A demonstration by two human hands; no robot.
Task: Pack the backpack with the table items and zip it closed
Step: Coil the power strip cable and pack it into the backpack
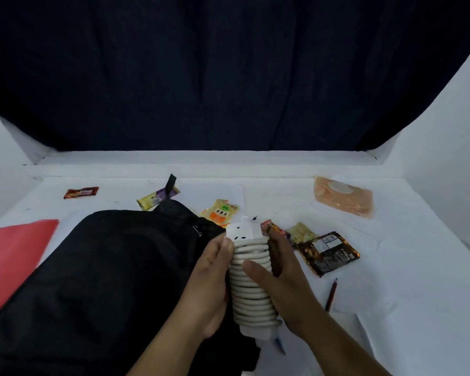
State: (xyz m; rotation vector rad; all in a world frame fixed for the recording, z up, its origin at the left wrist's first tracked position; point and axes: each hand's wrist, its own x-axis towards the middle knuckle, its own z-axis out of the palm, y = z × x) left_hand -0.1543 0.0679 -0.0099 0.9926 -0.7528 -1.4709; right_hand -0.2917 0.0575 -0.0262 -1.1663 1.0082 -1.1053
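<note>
Head view, the only one. Your left hand (210, 283) and right hand (280, 283) both grip a white power strip (251, 278) with its cord coiled tight around the body. Left fingers curl round the left side, right thumb lies across the coils with the fingers behind. It hangs just off the right edge of the black backpack (106, 280), above the tabletop (418, 294).

Risks from here:
- No open mouth shows on the backpack; it lies flat and looks closed. A metal zipper pull (197, 230) sits near the top. If you push the strip in without opening it, it goes nowhere, and freeing a hand leaves a one-hand hold.
- The coils are held only by your grip. Loosen it and the cord can spring off and snag the zipper later.
- The plug end at the bottom sticks out loose; it could catch on the bag edge.

Still unpacked on the tabletop: red folder (14, 256) left, touching the backpack; red snack bar (81, 192) far left; yellow-purple wrapper (158, 198) partly under a strap; orange packet (220, 213); dark foil pack (327, 252); pink pouch (342, 198) far right; pencil (331, 294) near your right wrist. A forearm sweep could roll the pencil away. The bulky strip first may crowd the folder.
</note>
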